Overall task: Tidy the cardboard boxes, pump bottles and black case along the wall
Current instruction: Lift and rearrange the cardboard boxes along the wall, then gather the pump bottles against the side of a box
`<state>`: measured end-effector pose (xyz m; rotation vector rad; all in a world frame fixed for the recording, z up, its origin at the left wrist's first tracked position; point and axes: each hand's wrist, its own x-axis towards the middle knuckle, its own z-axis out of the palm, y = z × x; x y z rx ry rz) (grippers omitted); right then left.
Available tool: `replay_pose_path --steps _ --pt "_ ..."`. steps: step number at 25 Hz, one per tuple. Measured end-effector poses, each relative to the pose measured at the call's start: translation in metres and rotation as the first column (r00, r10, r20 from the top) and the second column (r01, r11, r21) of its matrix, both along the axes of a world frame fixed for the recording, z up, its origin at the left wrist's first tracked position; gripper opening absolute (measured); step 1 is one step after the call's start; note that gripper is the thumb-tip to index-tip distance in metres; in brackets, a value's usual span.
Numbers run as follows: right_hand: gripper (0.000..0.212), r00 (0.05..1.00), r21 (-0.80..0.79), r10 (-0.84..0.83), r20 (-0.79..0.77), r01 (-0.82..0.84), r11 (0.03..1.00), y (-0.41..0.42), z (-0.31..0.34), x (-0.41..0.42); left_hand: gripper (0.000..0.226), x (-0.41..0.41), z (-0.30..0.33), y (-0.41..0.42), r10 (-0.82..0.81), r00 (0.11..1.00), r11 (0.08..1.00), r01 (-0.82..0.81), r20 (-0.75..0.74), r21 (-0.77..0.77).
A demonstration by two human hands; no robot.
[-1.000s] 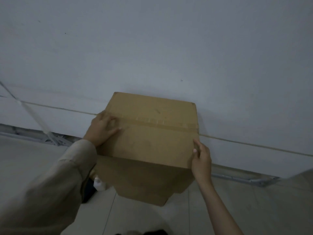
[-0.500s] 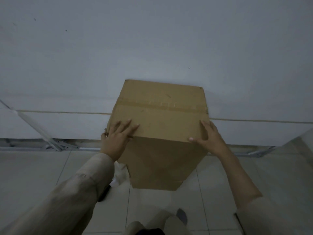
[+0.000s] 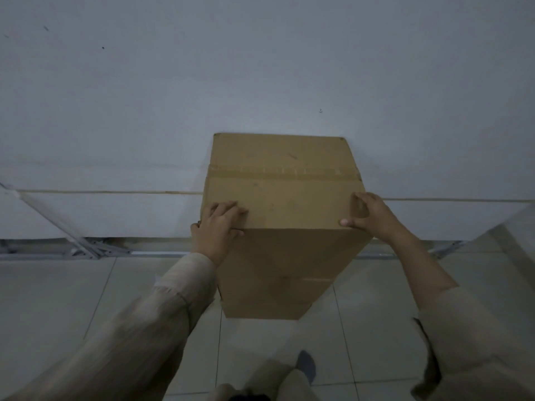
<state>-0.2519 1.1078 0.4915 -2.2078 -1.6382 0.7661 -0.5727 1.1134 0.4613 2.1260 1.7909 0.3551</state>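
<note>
Nearest, at the bottom edge, the person's knees and a dark shoe (image 3: 306, 364) stand on the pale floor tiles (image 3: 72, 308), with both beige sleeves reaching forward. Beyond them a tall stack of cardboard boxes (image 3: 278, 273) rises from the floor; a seam low on its near face suggests a smaller box underneath, though the dim light leaves that uncertain. The left hand (image 3: 217, 230) wraps the near left top corner of the upper box, fingers spread flat on the lid and thumb down the side, grasping that corner. The right hand (image 3: 369, 217) hooks the near right corner, fingers curled over the edge and thumb on the rim, also gripping the box. A strip of tape (image 3: 283, 172) crosses the lid farther back, and the far edge of the box looks to meet the white wall (image 3: 260, 68), just above the metal rail (image 3: 58, 250) at its foot.

The step in hand appears to be squaring this stack against the wall. Next, the hands would need to let go evenly, checking the stack stands steady, then turn to the pump bottles and black case, neither of which is in view here
</note>
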Motion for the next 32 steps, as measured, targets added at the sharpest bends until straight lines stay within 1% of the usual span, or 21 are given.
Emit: replay_pose_path --steps 3,5,6,8,9,11,12,13,14,16,18,20,24,27,30,32 --pt "0.086 0.998 0.016 -0.012 -0.063 0.013 1.000 0.001 -0.010 -0.003 0.048 -0.006 -0.001 0.004 -0.004 1.000 1.000 0.004 -0.005 0.028" --pt "0.085 0.995 -0.020 -0.006 -0.102 0.005 1.000 0.003 -0.014 -0.004 0.049 -0.008 -0.003 0.005 -0.034 0.999 0.999 0.034 0.000 0.033" --pt "0.085 0.996 -0.053 -0.004 -0.086 -0.001 0.999 0.005 -0.014 -0.003 0.050 -0.011 -0.005 0.007 -0.067 0.998 0.997 0.067 0.002 0.036" --pt "0.082 0.999 -0.129 0.019 0.035 -0.015 0.992 0.010 -0.012 -0.001 0.049 -0.019 -0.004 0.012 -0.160 0.986 0.987 0.159 0.036 0.022" --pt "0.079 0.993 -0.160 0.041 0.112 -0.023 0.987 0.012 -0.009 -0.003 0.046 -0.025 0.000 0.013 -0.178 0.979 0.984 0.179 0.103 0.003" --pt "0.068 0.961 -0.167 0.104 0.258 -0.062 0.984 0.014 -0.005 -0.015 0.034 -0.039 0.008 0.009 -0.116 0.943 0.989 0.140 0.313 -0.055" --pt "0.060 0.942 -0.127 0.138 0.305 -0.103 0.986 0.013 -0.002 -0.027 0.029 -0.046 0.011 0.005 -0.057 0.910 0.995 0.087 0.410 -0.054" --pt "0.053 0.936 -0.060 0.161 0.312 -0.150 0.987 0.014 -0.001 -0.041 0.025 -0.052 0.014 0.001 -0.001 0.878 0.999 0.021 0.479 -0.037" --pt "0.050 0.942 0.024 0.180 0.283 -0.195 0.981 0.016 0.000 -0.056 0.023 -0.057 0.015 -0.004 0.047 0.854 0.999 -0.041 0.519 -0.024" --pt "0.045 0.952 0.158 0.258 0.166 -0.283 0.946 0.025 0.005 -0.091 0.022 -0.066 0.015 -0.013 0.088 0.841 0.995 -0.101 0.534 -0.005" --pt "0.041 0.919 0.248 0.391 0.049 -0.391 0.886 0.031 0.016 -0.127 0.024 -0.077 0.015 -0.022 0.103 0.850 0.993 -0.117 0.516 -0.006" --pt "0.038 0.872 0.317 0.488 -0.043 -0.451 0.834 0.033 0.029 -0.162 0.025 -0.093 0.016 -0.029 0.126 0.855 0.989 -0.146 0.503 0.000" --pt "0.039 0.740 0.348 0.671 -0.055 -0.615 0.707 0.034 0.036 -0.227 0.024 -0.138 0.015 -0.042 0.198 0.826 0.968 -0.250 0.527 0.027" --pt "0.037 0.681 0.350 0.728 -0.076 -0.665 0.659 0.037 0.031 -0.275 0.024 -0.180 0.017 -0.039 0.243 0.813 0.948 -0.314 0.529 0.048" --pt "0.035 0.673 0.347 0.734 -0.089 -0.670 0.657 0.047 0.017 -0.323 0.024 -0.224 0.015 -0.021 0.247 0.827 0.941 -0.330 0.504 0.079" --pt "0.035 0.718 0.346 0.685 -0.125 -0.615 0.708 0.057 0.005 -0.356 0.024 -0.257 0.011 -0.002 0.212 0.846 0.955 -0.286 0.489 0.081"
